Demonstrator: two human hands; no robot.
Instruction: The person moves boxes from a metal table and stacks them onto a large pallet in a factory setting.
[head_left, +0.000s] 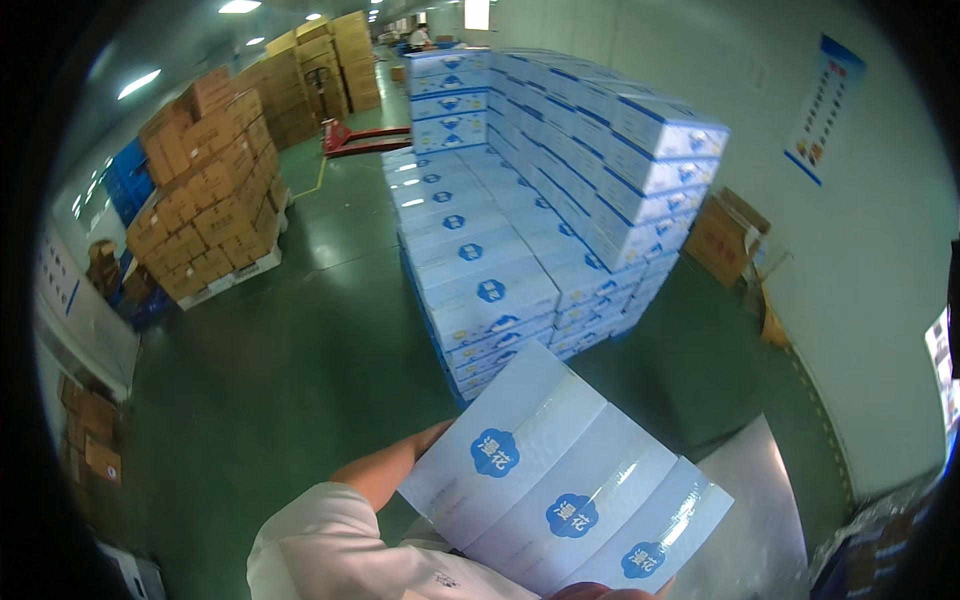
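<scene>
I carry a row of three light-blue and white cartons (545, 495) pressed together in front of my body, each with a dark blue emblem and clear tape. My left hand (436, 436) is at the far left side of the row, its fingers hidden behind the cartons. Only a sliver of my right hand (667, 588) shows at the near right end, low in the picture. Just beyond the cartons stands a large stack of matching cartons (490, 255) on a blue pallet. The stack is low along its left and front, and taller along its right and back.
Brown cartons (215, 180) are piled on a white pallet at the left. A red pallet jack (365, 140) stands behind the blue stack, near tall brown stacks (320, 75). An open brown carton (725, 235) leans by the right wall. A metal surface (755, 490) lies beside me at right.
</scene>
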